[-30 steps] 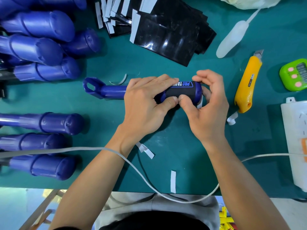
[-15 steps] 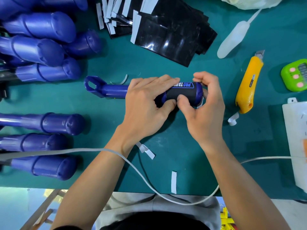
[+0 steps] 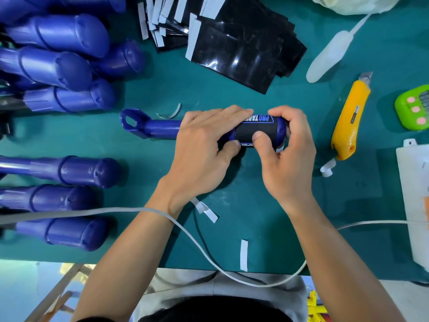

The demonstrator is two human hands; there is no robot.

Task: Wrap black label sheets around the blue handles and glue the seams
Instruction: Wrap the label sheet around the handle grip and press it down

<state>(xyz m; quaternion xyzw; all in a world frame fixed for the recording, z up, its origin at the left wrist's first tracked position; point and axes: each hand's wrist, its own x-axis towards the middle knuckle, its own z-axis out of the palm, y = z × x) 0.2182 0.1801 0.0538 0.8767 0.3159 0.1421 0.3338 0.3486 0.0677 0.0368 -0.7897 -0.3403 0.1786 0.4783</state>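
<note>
Left hand point(image 3: 204, 147) and right hand point(image 3: 290, 159) grip the blue handle point(image 3: 157, 129), thumbs pressing its black label point(image 3: 254, 131); slipping could skew the seam.

A single camera, worn on the person's head, looked almost straight down on the teal surface point(image 3: 359, 205) from close range. The handle point(image 3: 160, 129), gripped by the left hand point(image 3: 204, 145) and the right hand point(image 3: 287, 154), lay just above the middle of the frame. Both forearms ran from it to the lower edge, where the person's grey garment point(image 3: 220, 287) showed. Beyond the handle the view reached the black sheets point(image 3: 239, 49) at the top. Left of it, the spare blue handles point(image 3: 58, 68) were cut by the frame. Right of it, past a yellow knife point(image 3: 350, 117), a green timer point(image 3: 415, 108) was cut too. The wide lens bowed the surface's near edge.
</note>
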